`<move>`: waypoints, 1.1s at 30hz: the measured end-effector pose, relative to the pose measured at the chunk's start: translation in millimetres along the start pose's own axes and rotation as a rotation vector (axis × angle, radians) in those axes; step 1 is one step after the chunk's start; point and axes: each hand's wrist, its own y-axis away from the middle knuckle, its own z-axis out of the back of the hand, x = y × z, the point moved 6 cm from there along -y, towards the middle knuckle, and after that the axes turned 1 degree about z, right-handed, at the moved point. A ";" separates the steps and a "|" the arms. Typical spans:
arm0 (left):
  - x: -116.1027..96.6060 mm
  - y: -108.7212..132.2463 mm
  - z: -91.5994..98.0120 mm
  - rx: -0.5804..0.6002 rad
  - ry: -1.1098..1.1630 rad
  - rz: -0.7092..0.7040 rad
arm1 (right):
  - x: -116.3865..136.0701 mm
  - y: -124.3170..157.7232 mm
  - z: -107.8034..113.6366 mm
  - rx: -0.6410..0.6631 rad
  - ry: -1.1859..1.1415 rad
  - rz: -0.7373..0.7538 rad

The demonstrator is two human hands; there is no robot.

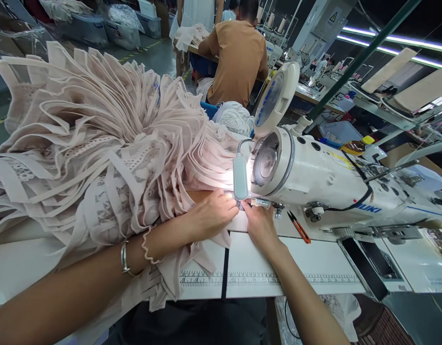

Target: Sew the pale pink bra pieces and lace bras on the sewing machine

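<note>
At the needle area of a white sewing machine [300, 167], my left hand [214, 214] pinches the edge of a pale pink lace-trimmed garment [203, 249]. My right hand [260, 226] is closed at the same edge, just right of the needle, its fingertips partly hidden under the machine head. A small grey-green lamp [240, 177] lights the spot and covers part of the stitching area. To the left of the machine a large heap of pale pink garments [134, 124] with lace and straps spreads over the table, behind and beneath my left forearm.
Orange-handled thread snips [299, 227] lie right of my right hand. A dark phone [363, 268] rests farther right. A printed ruler [257, 279] runs along the table's front edge. Behind the machine sits a co-worker in a brown shirt [237, 57]. Thread cones [389, 69] stand upper right.
</note>
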 end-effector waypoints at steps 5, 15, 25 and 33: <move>-11.4 18.9 3.0 0.425 0.279 -0.075 | -2.8 -0.3 -1.4 0.035 -0.054 -0.043; -3.4 14.1 -2.4 0.033 -0.308 0.037 | -8.8 1.4 -2.5 -0.294 -0.104 0.024; 15.9 1.3 -16.7 0.171 0.522 0.145 | -48.5 33.7 3.4 -0.459 -0.016 -0.045; -2.8 23.0 -20.8 0.106 0.117 -0.128 | -63.3 35.2 4.5 -0.604 -0.128 -0.077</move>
